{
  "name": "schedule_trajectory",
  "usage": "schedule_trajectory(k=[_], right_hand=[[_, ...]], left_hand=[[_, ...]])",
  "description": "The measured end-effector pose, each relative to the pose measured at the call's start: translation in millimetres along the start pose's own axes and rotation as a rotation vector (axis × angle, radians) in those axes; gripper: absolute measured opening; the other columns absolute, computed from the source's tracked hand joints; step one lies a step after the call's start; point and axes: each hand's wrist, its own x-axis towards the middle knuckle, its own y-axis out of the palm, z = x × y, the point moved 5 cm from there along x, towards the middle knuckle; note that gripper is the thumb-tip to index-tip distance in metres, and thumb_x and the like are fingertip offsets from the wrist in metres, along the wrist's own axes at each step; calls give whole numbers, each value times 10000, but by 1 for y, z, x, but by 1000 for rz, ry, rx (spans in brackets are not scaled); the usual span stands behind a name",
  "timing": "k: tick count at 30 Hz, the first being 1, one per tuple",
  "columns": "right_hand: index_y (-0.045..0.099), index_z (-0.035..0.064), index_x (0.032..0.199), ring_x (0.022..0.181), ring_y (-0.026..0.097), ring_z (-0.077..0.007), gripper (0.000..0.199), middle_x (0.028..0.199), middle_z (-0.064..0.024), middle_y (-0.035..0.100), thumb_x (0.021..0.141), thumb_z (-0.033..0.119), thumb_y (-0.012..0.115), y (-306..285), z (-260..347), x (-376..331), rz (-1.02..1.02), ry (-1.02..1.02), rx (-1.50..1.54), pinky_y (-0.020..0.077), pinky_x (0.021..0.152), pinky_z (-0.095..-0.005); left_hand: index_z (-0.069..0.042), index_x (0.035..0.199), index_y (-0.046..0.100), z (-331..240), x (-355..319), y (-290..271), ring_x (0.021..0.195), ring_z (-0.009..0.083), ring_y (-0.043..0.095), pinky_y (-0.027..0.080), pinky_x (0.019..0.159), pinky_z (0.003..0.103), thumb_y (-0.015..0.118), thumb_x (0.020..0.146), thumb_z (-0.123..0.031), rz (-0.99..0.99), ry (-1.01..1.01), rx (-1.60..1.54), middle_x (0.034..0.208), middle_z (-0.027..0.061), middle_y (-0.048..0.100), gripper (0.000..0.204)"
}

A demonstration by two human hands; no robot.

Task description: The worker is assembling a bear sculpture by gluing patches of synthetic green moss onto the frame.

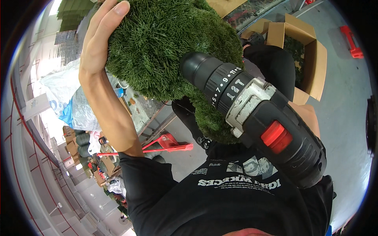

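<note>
A large, shaggy clump of green artificial grass [153,43], rounded on top, fills the upper middle. A narrower grassy part hangs down behind the drill. My left hand [94,47] lies along the clump's left side, fingers stretched out and touching it. A black cordless drill [252,114] with a grey metal collar and a red switch is held up close to the camera. Its rounded black nose points up-left and overlaps the grass; contact cannot be told. My right forearm [309,118] shows behind the drill; the right hand on its grip is hidden.
An open cardboard box [321,74] with green foliage stands on the floor at right, near a red object [351,43]. A worktable [139,112] is partly behind the grass. White sacks [59,84] and a red frame-like object [169,143] are at left.
</note>
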Motion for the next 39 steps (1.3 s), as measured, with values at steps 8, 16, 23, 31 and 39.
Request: schedule_trajectory(k=[8, 16, 23, 31, 39], right_hand=[[637, -29, 951, 632, 564, -183, 313, 718, -128, 595, 803, 215, 766, 7, -3, -2, -160, -237, 198, 462, 645, -307], [694, 15, 1043, 771, 689, -143, 212, 915, -55, 721, 854, 68, 774, 5, -3, -20, -102, -206, 276, 554, 697, -269], [698, 23, 1041, 798, 723, -188, 268, 898, -72, 734, 817, 123, 807, 3, -10, -28, -125, -248, 202, 552, 740, -290], [630, -53, 956, 608, 527, -176, 384, 706, -140, 587, 814, 285, 745, 8, -32, -16, -75, -228, 341, 463, 635, -308], [562, -67, 905, 580, 401, -318, 492, 679, -172, 493, 733, 356, 746, 18, -33, -4, -152, -359, 488, 396, 573, -336]], left_hand=[[-12, 1389, 578, 41, 19, 1, 1309, 259, 524, 366, 1132, 399, 584, 940, -556, 255, 222, -78, 1424, 142, 562, 706], [-15, 1392, 584, 14, 0, 4, 1325, 259, 513, 353, 1138, 391, 577, 942, -566, 260, 195, -37, 1431, 139, 565, 711], [0, 1364, 601, 25, 1, 6, 1293, 247, 543, 382, 1114, 402, 593, 909, -604, 224, 146, -114, 1409, 134, 583, 757], [-2, 1453, 535, 28, -2, 19, 1344, 331, 561, 456, 1129, 462, 617, 888, -512, 34, -110, -328, 1478, 201, 556, 766], [23, 1505, 471, 48, -6, 10, 1295, 310, 604, 512, 1089, 453, 596, 897, -568, 121, -25, -216, 1438, 220, 573, 857]])
